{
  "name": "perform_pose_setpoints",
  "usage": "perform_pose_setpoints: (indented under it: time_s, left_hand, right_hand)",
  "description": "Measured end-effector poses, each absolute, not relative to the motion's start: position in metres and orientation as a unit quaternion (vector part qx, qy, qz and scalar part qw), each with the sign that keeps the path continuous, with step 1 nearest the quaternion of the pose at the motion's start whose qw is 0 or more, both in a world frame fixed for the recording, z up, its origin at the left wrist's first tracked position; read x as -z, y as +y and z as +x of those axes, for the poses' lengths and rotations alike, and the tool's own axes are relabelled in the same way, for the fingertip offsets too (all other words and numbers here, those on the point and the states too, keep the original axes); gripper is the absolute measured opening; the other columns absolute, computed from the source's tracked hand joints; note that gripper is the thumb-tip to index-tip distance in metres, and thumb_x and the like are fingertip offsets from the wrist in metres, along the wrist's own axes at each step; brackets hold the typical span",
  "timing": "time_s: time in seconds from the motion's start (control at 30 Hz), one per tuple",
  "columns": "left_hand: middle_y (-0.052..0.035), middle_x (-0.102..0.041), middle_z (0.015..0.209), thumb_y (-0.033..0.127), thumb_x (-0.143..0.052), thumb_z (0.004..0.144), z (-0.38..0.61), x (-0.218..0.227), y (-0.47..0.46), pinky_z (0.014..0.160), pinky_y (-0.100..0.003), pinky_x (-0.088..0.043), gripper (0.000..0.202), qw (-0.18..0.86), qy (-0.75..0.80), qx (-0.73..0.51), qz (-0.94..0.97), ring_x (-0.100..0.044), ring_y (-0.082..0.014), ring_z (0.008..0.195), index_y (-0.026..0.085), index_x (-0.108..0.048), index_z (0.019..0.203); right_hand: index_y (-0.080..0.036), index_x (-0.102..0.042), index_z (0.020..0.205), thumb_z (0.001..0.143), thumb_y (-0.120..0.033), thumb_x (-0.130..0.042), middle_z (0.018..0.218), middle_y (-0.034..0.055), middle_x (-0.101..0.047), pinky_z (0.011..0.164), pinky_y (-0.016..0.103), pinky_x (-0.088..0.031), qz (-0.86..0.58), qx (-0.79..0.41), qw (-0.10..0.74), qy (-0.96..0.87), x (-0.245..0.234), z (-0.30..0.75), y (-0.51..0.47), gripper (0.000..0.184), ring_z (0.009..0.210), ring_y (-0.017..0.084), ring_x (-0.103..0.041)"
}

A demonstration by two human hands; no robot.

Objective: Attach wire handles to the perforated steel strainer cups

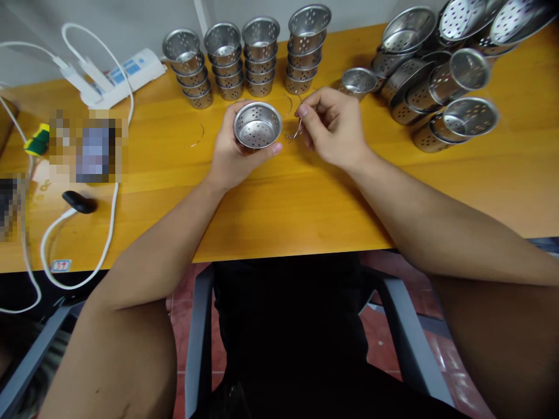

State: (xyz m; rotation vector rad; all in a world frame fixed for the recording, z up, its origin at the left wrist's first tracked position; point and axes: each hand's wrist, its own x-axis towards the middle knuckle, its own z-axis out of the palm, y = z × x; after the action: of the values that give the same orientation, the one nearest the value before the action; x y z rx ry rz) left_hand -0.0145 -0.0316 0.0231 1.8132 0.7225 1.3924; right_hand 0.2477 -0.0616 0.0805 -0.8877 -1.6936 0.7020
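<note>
My left hand [233, 151] is wrapped round a perforated metal cup [257, 127], whose open top faces up toward me. To its right, my right hand [332, 125] pinches a thin bent wire [299, 125] between thumb and forefinger, apart from the cup. A short loose piece of wire [199, 137] lies on the table left of my left hand. Just behind my right hand stands another perforated cup [358, 81], its lower part hidden by the hand.
Stacks of perforated cups [222, 58] line the back of the wooden table [288, 215]. More cups [454, 116] crowd the right, some larger. At left are a power strip [126, 75], white cables, a black oval object [79, 202] and a yellow-green item [37, 139].
</note>
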Motion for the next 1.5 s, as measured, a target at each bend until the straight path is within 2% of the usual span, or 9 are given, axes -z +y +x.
perform_pose_setpoints:
  time_s: [0.1, 0.3, 0.4, 0.53, 0.67, 0.87, 1.03, 1.23, 1.5]
  left_hand:
    - [-0.0057, -0.078, 0.149, 0.077, -0.115, 0.067, -0.011, -0.019, -0.031, 0.124, -0.074, -0.068, 0.105, 0.389, 0.288, -0.548, 0.682, -0.077, -0.0429, 0.14, 0.046, -0.06, 0.151]
    - [-0.0065, -0.082, 0.14, 0.082, -0.107, 0.079, -0.006, -0.007, -0.028, 0.099, -0.067, -0.078, 0.097, 0.463, 0.303, -0.53, 0.642, -0.084, -0.0365, 0.116, 0.043, -0.057, 0.152]
    - [-0.0065, -0.081, 0.141, 0.08, -0.109, 0.074, -0.004, -0.009, -0.028, 0.106, -0.068, -0.076, 0.1, 0.462, 0.311, -0.53, 0.639, -0.082, -0.0372, 0.121, 0.043, -0.057, 0.15]
    - [-0.008, -0.078, 0.145, 0.077, -0.115, 0.065, -0.005, -0.007, -0.025, 0.12, -0.071, -0.068, 0.104, 0.42, 0.301, -0.546, 0.659, -0.079, -0.0404, 0.132, 0.041, -0.059, 0.145]
    - [-0.0109, -0.074, 0.149, 0.078, -0.115, 0.066, -0.009, -0.001, -0.025, 0.122, -0.071, -0.065, 0.113, 0.363, 0.265, -0.528, 0.721, -0.078, -0.0435, 0.136, 0.041, -0.054, 0.154]
    - [-0.0121, -0.066, 0.159, 0.076, -0.115, 0.067, -0.007, -0.008, -0.037, 0.129, -0.069, -0.058, 0.116, 0.337, 0.265, -0.487, 0.761, -0.07, -0.046, 0.144, 0.042, -0.054, 0.159]
    - [-0.0133, -0.064, 0.159, 0.077, -0.113, 0.072, -0.005, -0.017, -0.047, 0.136, -0.068, -0.052, 0.112, 0.351, 0.265, -0.469, 0.766, -0.065, -0.0463, 0.153, 0.037, -0.054, 0.159]
    - [-0.0136, -0.066, 0.159, 0.074, -0.122, 0.059, -0.002, -0.024, -0.051, 0.136, -0.069, -0.054, 0.122, 0.34, 0.272, -0.46, 0.774, -0.068, -0.0479, 0.151, 0.035, -0.057, 0.154]
    - [-0.0126, -0.062, 0.161, 0.08, -0.118, 0.062, -0.002, -0.025, -0.051, 0.136, -0.069, -0.052, 0.123, 0.324, 0.271, -0.455, 0.784, -0.065, -0.0488, 0.153, 0.038, -0.053, 0.157]
  right_hand:
    - [-0.035, -0.07, 0.101, 0.097, -0.111, -0.076, 0.076, 0.0021, -0.073, 0.054, 0.045, -0.038, -0.375, -0.304, 0.521, -0.704, -0.079, 0.248, -0.062, 0.077, 0.053, 0.02, -0.052]
    - [-0.035, -0.076, 0.12, 0.093, -0.11, -0.081, 0.072, -0.0011, -0.07, 0.05, 0.044, -0.037, -0.377, -0.314, 0.533, -0.689, -0.075, 0.252, -0.056, 0.08, 0.049, 0.019, -0.049]
    - [-0.035, -0.078, 0.123, 0.097, -0.106, -0.083, 0.072, -0.0006, -0.07, 0.051, 0.044, -0.04, -0.367, -0.312, 0.537, -0.693, -0.074, 0.254, -0.055, 0.076, 0.05, 0.02, -0.05]
    - [-0.04, -0.085, 0.119, 0.106, -0.089, -0.086, 0.083, 0.0045, -0.077, 0.059, 0.048, -0.046, -0.356, -0.295, 0.538, -0.705, -0.081, 0.251, -0.065, 0.05, 0.064, 0.027, -0.062]
    - [-0.04, -0.092, 0.11, 0.108, -0.076, -0.091, 0.087, 0.0053, -0.081, 0.059, 0.048, -0.047, -0.368, -0.267, 0.517, -0.725, -0.092, 0.245, -0.08, 0.036, 0.065, 0.028, -0.061]
    - [-0.038, -0.087, 0.106, 0.102, -0.076, -0.099, 0.079, 0.0037, -0.07, 0.058, 0.045, -0.056, -0.387, -0.28, 0.485, -0.733, -0.096, 0.246, -0.086, 0.04, 0.071, 0.03, -0.066]
    - [-0.036, -0.084, 0.107, 0.102, -0.08, -0.096, 0.083, 0.0044, -0.068, 0.058, 0.042, -0.054, -0.413, -0.273, 0.459, -0.738, -0.097, 0.244, -0.088, 0.047, 0.073, 0.03, -0.066]
    - [-0.035, -0.083, 0.102, 0.101, -0.079, -0.096, 0.082, 0.0054, -0.067, 0.06, 0.043, -0.054, -0.413, -0.266, 0.461, -0.739, -0.101, 0.242, -0.093, 0.046, 0.073, 0.03, -0.065]
    - [-0.036, -0.081, 0.108, 0.104, -0.076, -0.095, 0.08, 0.0049, -0.065, 0.061, 0.045, -0.056, -0.432, -0.252, 0.47, -0.727, -0.105, 0.235, -0.098, 0.043, 0.076, 0.033, -0.068]
